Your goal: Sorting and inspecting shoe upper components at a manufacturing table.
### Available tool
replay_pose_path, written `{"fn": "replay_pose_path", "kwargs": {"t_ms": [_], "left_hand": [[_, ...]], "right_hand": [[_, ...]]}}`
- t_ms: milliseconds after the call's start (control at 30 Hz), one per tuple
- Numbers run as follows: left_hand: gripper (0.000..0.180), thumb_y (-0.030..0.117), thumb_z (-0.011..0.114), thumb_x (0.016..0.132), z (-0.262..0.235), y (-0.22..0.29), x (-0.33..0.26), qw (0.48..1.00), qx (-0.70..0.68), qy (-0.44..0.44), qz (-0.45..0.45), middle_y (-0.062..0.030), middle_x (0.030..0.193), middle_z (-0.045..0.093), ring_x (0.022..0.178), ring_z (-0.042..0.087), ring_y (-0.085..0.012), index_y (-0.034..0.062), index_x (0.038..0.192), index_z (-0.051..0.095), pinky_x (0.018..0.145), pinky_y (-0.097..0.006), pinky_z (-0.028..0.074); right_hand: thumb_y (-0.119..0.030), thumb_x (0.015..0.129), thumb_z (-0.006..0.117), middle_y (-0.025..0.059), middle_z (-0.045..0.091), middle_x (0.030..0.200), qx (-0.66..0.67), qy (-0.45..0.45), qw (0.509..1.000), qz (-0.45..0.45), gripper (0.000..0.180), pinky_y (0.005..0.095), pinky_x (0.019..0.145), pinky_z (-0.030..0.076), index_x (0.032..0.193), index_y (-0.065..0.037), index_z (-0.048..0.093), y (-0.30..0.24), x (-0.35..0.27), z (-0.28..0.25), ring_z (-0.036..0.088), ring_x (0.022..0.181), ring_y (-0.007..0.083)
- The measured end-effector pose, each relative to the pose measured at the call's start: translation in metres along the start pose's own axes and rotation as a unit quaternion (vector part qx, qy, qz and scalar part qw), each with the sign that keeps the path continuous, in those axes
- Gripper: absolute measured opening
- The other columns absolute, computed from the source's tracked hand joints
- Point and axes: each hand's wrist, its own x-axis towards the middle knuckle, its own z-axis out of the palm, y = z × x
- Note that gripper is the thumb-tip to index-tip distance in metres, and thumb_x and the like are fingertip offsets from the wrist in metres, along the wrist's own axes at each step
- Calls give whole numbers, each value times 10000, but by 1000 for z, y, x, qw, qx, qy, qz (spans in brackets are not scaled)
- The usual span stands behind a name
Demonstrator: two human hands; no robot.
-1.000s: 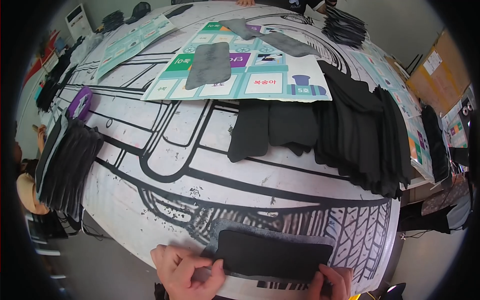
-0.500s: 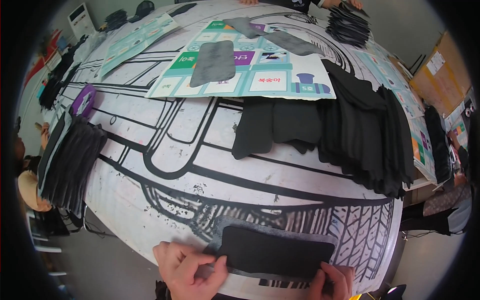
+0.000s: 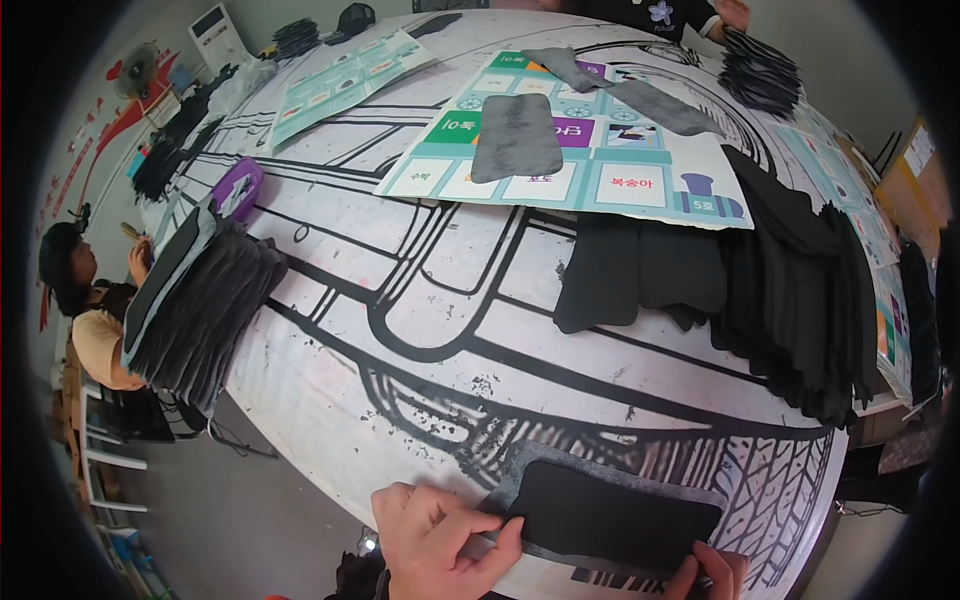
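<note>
A black, flat, soft-looking piece (image 3: 610, 518) with rounded corners lies on a slightly larger grey piece (image 3: 515, 468), whose rim shows along the far and left sides. At the left end of the black piece, my left hand (image 3: 440, 540) is closed, thumb and forefinger pinching its edge. The near right corner sits in the pinched fingers of my right hand (image 3: 710, 575), partly cut off by the picture's lower edge. Both pieces rest on the table (image 3: 330, 400) close to me.
Left stands a stack of dark pieces (image 3: 205, 310), with a purple object (image 3: 236, 190) behind. Black pieces (image 3: 795, 300) overlap on the right. A printed sheet (image 3: 650, 190) bears grey pieces (image 3: 518, 140). People sit at the left (image 3: 105, 330) and far side (image 3: 650, 15).
The view has turned left, so table, stacks and hands appear farther right in the picture. Both hands keep their pinch on the black piece, which lies much the same on the grey one.
</note>
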Motion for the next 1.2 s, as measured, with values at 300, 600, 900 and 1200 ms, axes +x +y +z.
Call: {"fn": "replay_pose_path", "kwargs": {"t_ms": [300, 600, 900, 1200], "left_hand": [[266, 84, 867, 699, -7, 2, 2, 998, 53, -32, -8, -61, 844, 584, 806, 560, -289, 139, 834, 645, 775, -426, 416], [212, 71, 859, 749, 5, 2, 0, 998, 31, -50, -27, -67, 841, 587, 821, 550, -282, 116, 813, 663, 743, -419, 435], [207, 85, 861, 756, 4, 4, -2, 997, 47, -50, -30, -74, 849, 596, 825, 566, -288, 115, 813, 664, 746, -414, 452], [204, 81, 862, 755, 4, 2, -2, 997, 41, -49, -34, -74, 848, 593, 828, 564, -284, 114, 817, 671, 730, -415, 453]], "right_hand": [[14, 890, 767, 45, 631, 874, 73, 16, 993, 92, 219, 225, 603, 437, 1088, -4, 675, 3, -11, 7, 543, 700, 96], [25, 879, 773, 49, 624, 897, 131, 50, 980, 144, 373, 227, 692, 463, 1158, -28, 531, 3, -14, 11, 561, 742, 97], [40, 871, 769, 38, 626, 872, 127, 26, 975, 179, 355, 219, 670, 457, 1138, -26, 545, 0, -13, 8, 558, 727, 83], [41, 866, 769, 19, 605, 837, 85, 13, 987, 135, 348, 196, 621, 429, 1127, -26, 548, 2, -10, 7, 520, 675, 55]]}}
